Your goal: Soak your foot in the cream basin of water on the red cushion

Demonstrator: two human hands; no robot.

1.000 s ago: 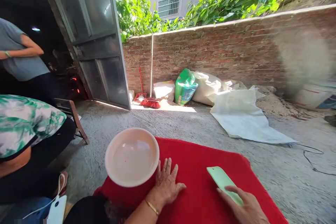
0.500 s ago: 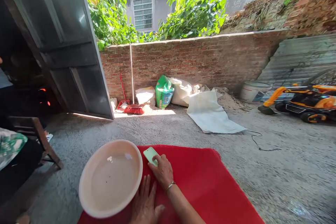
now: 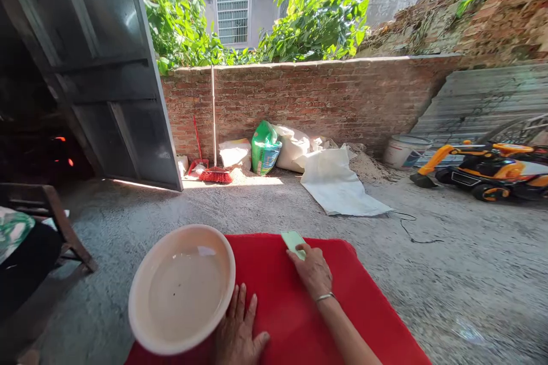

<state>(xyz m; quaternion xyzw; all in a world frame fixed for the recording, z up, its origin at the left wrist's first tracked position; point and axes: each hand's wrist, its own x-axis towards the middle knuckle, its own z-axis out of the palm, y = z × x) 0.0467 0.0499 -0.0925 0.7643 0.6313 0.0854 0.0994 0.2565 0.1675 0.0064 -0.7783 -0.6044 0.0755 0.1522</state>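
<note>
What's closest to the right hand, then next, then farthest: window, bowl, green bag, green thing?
1. Green thing: in the right hand.
2. Bowl: left, on the red cloth.
3. Green bag: ahead, by the brick wall.
4. Window: beyond the wall.

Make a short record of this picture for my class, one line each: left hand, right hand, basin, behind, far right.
Left hand: spread on the red cloth, beside the basin; the left hand holds nothing visible
Right hand: the right hand holds a flat, pale green object
Basin: pale, round basin, left of both hands
Behind: red broom, green sack, brick wall
Far right: orange-and-black toy digger
</note>
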